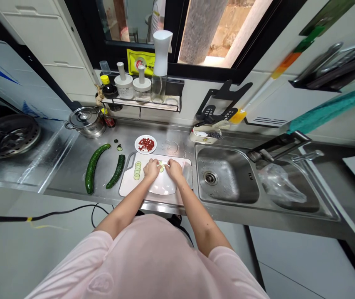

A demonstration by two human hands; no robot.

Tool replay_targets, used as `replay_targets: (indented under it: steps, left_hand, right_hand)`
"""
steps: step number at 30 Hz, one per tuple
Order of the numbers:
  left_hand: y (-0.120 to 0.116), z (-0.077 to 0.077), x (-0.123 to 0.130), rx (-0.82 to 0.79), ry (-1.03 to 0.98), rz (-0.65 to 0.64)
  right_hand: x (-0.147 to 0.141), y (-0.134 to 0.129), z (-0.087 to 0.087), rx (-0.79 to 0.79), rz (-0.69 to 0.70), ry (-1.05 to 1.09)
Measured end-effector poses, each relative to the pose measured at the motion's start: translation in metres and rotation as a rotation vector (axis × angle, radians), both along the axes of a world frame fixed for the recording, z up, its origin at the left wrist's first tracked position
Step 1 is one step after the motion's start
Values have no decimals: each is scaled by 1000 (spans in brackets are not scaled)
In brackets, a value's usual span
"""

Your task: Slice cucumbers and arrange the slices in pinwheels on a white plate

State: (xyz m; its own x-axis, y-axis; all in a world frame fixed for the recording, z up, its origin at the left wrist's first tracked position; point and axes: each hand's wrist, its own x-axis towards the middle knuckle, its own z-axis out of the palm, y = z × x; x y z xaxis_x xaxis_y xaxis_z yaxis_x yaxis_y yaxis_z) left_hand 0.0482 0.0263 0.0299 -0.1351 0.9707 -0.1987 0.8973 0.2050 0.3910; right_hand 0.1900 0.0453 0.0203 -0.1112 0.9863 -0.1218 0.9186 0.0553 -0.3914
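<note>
At the centre of the frame, the left hand (151, 168) and right hand (174, 169) meet over the white plate (163, 187), fingers drawn in close about a few cucumber slices (161, 169); whether either pinches one, I cannot tell. The step in hand looks like laying out slices on the plate. The next move would call for light fingertips and even spacing, with a row of slices (137, 171) within reach just left of centre.
</note>
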Motion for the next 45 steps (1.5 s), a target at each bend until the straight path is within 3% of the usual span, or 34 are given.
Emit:
replay_targets:
  steps: [16,37,45]
  left_hand:
    - [0,-6,-3,38,-25,-1]
    - [-5,5,0,8,-33,17]
    - [-6,1,-3,50,-76,10]
  right_hand:
    - [5,-10,-2,75,2,109]
    - [11,-21,-3,89,-31,177]
    - [11,-28,-2,138,-33,267]
